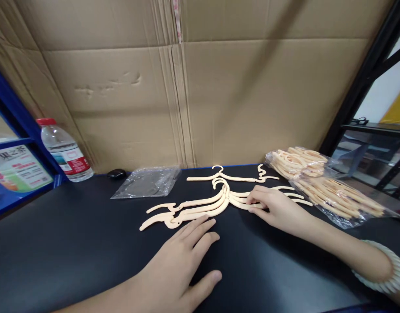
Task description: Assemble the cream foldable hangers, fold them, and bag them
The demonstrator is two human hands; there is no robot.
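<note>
Several cream plastic folding clothes hangers (200, 211) lie overlapping on the black table, their hooks bunched in the middle. My left hand (183, 256) rests palm down with fingers spread, its fingertips at the front edge of the lowest hanger's left arm. On the right side my right hand (268, 204) pinches a right arm of the stack between thumb and fingers, which partly cover it. Behind the stack another cream hanger (235, 177) lies by itself, with its right end folded.
Clear bags of cream hangers (337, 195) lie at the right. A flat clear plastic bag (147, 181), a black mouse-like object (116, 174) and a water bottle (67, 152) are at the left. Cardboard (252, 95) stands along the back edge of the table (72, 243).
</note>
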